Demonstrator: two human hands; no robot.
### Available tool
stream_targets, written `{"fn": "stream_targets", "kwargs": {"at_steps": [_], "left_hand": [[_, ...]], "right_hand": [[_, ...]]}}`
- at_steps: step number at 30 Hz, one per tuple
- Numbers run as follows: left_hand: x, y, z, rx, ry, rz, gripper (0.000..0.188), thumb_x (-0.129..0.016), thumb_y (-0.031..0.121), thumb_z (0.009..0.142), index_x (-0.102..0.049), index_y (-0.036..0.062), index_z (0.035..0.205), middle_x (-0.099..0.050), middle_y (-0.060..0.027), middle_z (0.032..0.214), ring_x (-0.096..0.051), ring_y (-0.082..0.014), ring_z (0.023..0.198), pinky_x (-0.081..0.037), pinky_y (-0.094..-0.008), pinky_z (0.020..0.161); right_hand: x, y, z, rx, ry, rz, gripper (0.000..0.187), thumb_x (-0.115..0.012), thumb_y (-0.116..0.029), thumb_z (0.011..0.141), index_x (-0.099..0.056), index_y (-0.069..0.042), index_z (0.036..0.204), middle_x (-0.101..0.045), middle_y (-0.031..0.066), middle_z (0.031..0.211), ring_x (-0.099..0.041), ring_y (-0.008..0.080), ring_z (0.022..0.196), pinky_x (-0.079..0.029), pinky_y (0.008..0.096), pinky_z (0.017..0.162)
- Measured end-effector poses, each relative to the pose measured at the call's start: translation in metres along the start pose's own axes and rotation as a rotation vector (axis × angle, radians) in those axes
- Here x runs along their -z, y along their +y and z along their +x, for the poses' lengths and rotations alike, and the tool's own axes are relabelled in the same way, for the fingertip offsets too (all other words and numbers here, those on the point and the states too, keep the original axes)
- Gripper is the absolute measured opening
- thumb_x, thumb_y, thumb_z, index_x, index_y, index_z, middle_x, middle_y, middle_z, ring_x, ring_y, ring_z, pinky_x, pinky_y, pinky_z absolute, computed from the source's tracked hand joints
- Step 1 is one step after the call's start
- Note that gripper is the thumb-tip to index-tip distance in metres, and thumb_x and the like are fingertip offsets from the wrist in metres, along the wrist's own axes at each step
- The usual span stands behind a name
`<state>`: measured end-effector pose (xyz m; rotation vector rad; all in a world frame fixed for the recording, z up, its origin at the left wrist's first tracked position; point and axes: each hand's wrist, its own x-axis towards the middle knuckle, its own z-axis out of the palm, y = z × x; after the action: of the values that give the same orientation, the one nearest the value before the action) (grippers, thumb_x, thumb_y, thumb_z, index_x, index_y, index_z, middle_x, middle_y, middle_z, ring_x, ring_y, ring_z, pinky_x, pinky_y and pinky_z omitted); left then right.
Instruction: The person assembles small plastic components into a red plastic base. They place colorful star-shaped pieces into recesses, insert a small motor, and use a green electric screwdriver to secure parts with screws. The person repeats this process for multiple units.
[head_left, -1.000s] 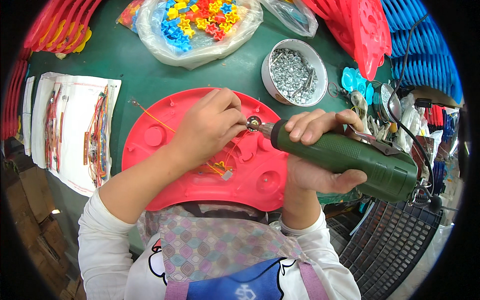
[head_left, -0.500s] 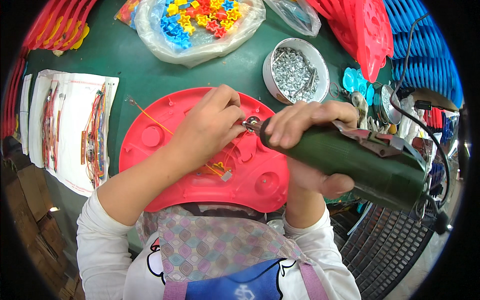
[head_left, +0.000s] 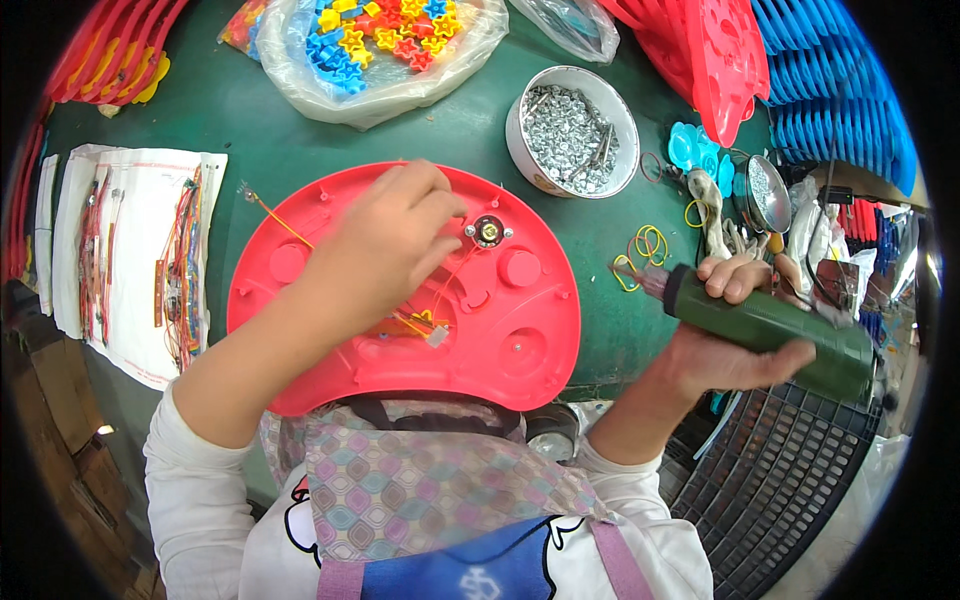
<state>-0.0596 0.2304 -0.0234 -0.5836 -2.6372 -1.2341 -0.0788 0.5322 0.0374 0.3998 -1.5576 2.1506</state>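
My right hand [head_left: 715,358] is wrapped round a green cylindrical electric screwdriver [head_left: 775,328], held to the right of a red plastic shell [head_left: 385,388]. Its bit end is blurred and points left, apart from the shell. Over the shell's upper middle hovers my left hand [head_left: 395,235], a little blurred, its fingers apart and nothing visible in them. Just right of those fingers, a small round speaker [head_left: 488,231] sits in the shell with a shiny screw on either side. Thin yellow and red wires with a white connector [head_left: 437,336] lie inside the shell, partly behind my left forearm.
A white bowl of screws [head_left: 517,150] stands beyond the shell, beside a bag [head_left: 395,110] of coloured star pieces. Wire bundles lie on white paper [head_left: 135,300] at left. Red and blue plastic parts [head_left: 835,140] are stacked far right. A black crate [head_left: 770,490] is lower right.
My right hand has swung the screwdriver away from the speaker to the right. My left fingers have lifted off beside the speaker and spread, leaving it uncovered.
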Motion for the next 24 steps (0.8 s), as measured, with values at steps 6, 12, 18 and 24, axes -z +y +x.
{"fn": "stream_targets", "kwargs": {"at_steps": [6, 12, 18, 24], "left_hand": [[0.078, -0.006, -0.003, 0.07, -0.305, 0.162, 0.018, -0.068, 0.003, 0.083, -0.065, 0.0009, 0.1, -0.063, -0.0154, 0.102, -0.06, -0.0363, 0.098, -0.051, -0.0456, 0.087], [0.084, -0.006, -0.034, -0.06, -0.299, 0.445, 0.016, -0.069, 0.003, 0.077, -0.067, 0.0021, 0.092, -0.063, -0.0123, 0.106, -0.056, -0.0319, 0.109, -0.049, -0.0468, 0.094], [0.076, -0.002, -0.042, -0.123, -0.215, 0.485, 0.01, -0.071, 0.009, 0.078, -0.066, 0.004, 0.085, -0.064, -0.0116, 0.096, -0.06, -0.0308, 0.106, -0.051, -0.0435, 0.091], [0.074, 0.015, -0.062, 0.117, -0.361, 0.304, 0.019, -0.066, 0.019, 0.094, -0.069, 0.0024, 0.086, -0.069, -0.0144, 0.084, -0.067, -0.0337, 0.09, -0.054, -0.0451, 0.078]], "right_hand": [[0.071, 0.017, -0.022, -0.391, 0.107, -0.267, 0.067, -0.042, -0.058, 0.104, -0.051, 0.003, 0.13, -0.06, 0.0109, 0.077, -0.06, 0.0236, 0.071, -0.053, 0.044, 0.074], [0.07, 0.041, -0.01, -0.112, 0.367, -0.599, 0.054, -0.066, -0.037, 0.101, -0.054, 0.005, 0.133, -0.065, 0.014, 0.104, -0.066, 0.0283, 0.095, -0.055, 0.0456, 0.09], [-0.038, 0.034, -0.056, 0.409, -0.232, -0.775, 0.046, -0.078, -0.013, 0.088, -0.061, -0.001, 0.129, -0.068, 0.0131, 0.113, -0.062, 0.0275, 0.116, -0.044, 0.0465, 0.107], [-0.109, 0.048, -0.081, 0.068, -1.021, -0.821, 0.017, -0.072, -0.01, 0.088, -0.066, -0.006, 0.104, -0.067, 0.0081, 0.095, -0.063, 0.0282, 0.096, -0.04, 0.05, 0.108]]}}
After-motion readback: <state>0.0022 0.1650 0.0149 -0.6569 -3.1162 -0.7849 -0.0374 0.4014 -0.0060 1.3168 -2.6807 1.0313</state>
